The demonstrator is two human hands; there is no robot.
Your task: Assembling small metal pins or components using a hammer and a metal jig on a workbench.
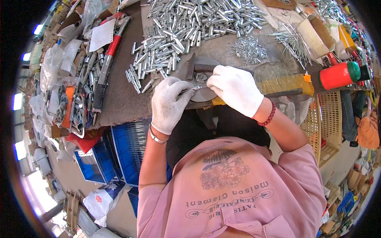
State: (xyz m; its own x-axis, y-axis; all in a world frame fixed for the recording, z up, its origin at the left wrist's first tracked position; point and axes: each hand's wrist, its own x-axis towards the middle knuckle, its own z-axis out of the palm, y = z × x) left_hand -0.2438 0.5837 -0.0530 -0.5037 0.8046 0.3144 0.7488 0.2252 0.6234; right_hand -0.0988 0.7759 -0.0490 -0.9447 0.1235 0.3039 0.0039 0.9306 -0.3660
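White knit gloves cover both of my hands, which meet over the near edge of the bench. My left hand [170, 102] pinches a small silver metal tube [195, 88] that points toward the other hand. The fingertips of my right hand [235, 86] are pressed together close to the tube's end; whatever they hold is hidden. Just beyond them lies a hammer [191, 66], its handle partly behind my right hand. Beneath the fingers is a round grey plate [204, 95]. A large heap of similar silver tubes [186, 29] covers the far part of the bench.
Small pins [250, 49] and long thin rods [293, 41] lie in piles at the far right. A red and green canister [339, 75] stands near an open carton [315, 33]. Tools and plastic bags crowd the left side. Blue crates [129, 146] sit below the bench.
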